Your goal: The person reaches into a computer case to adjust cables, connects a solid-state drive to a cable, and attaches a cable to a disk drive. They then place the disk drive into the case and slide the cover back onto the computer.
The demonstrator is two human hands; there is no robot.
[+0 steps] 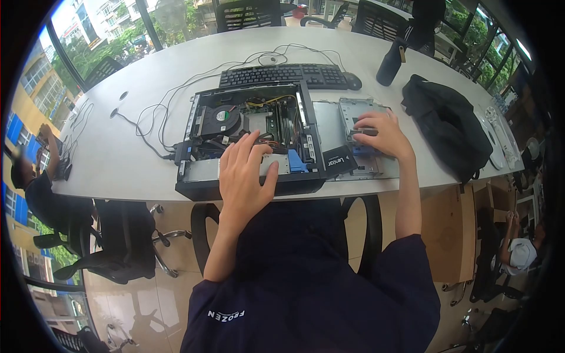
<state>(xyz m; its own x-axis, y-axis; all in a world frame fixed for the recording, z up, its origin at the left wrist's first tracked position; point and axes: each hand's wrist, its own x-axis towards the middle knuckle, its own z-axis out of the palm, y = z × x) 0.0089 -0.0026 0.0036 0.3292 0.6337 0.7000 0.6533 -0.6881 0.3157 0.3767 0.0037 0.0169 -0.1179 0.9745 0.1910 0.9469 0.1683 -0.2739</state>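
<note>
An opened desktop computer case (187, 172) lies flat on the table with its insides showing. Inside it are a round black fan (220, 119), cables and a blue plastic latch (299, 161). My left hand (246, 170) rests open on the silver metal part along the near side of the case, its fingers spread. To the right of the case, my right hand (385, 134) is closed, thumb and fingers bent together over a metal drive bracket (353, 107). What it pinches is mostly hidden. A black Lexar package (340, 161) lies between the case and that hand, over a metal panel (326, 126).
Behind the case lie a black keyboard (282, 75) and a mouse (352, 80) with loose cables. A dark bottle (389, 63) stands at the back right, near a black bag (444, 120). Another person (44, 188) sits at the far left, and one more person (518, 253) is at the right.
</note>
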